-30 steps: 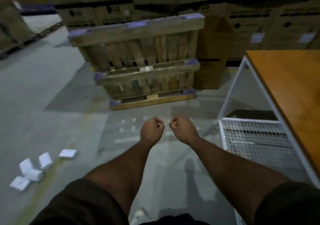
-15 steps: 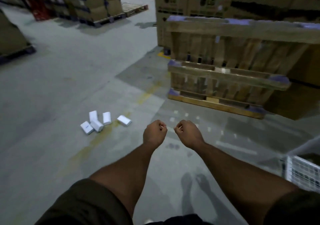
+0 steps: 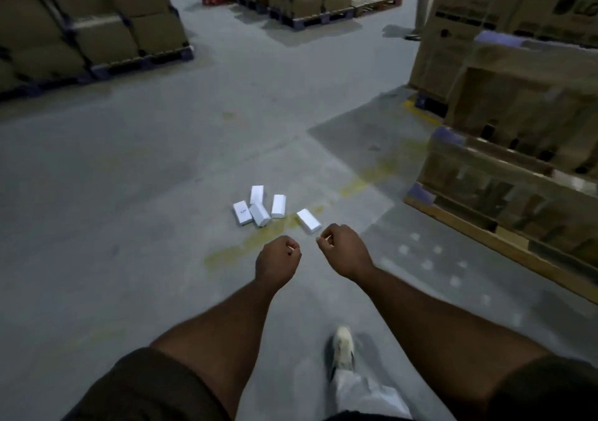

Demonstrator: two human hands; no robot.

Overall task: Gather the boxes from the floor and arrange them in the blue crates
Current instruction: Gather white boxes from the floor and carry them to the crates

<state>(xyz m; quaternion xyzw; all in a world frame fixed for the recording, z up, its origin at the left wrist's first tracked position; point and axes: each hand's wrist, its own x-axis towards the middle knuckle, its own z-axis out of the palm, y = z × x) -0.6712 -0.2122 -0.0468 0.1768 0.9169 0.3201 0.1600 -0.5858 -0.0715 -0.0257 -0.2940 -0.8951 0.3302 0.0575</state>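
Several small white boxes (image 3: 260, 207) lie in a loose cluster on the grey concrete floor, just ahead of my hands. One of them, a white box (image 3: 309, 221), lies apart to the right, close to my right hand. My left hand (image 3: 276, 262) and my right hand (image 3: 343, 250) are both held out in front of me above the floor, fingers curled into fists, holding nothing. No blue crate is in view.
Stacked wooden pallets (image 3: 504, 174) stand on the right. Cardboard cartons on pallets (image 3: 87, 22) fill the far left, more cartons (image 3: 504, 9) the far right. A faded yellow floor line (image 3: 259, 242) runs under the boxes. My shoe (image 3: 343, 346) is below.
The view has swung left and moved forward. The white boxes now lie near the centre, just beyond my fists; the table and wire basket have left the view. Both hands stay curled.
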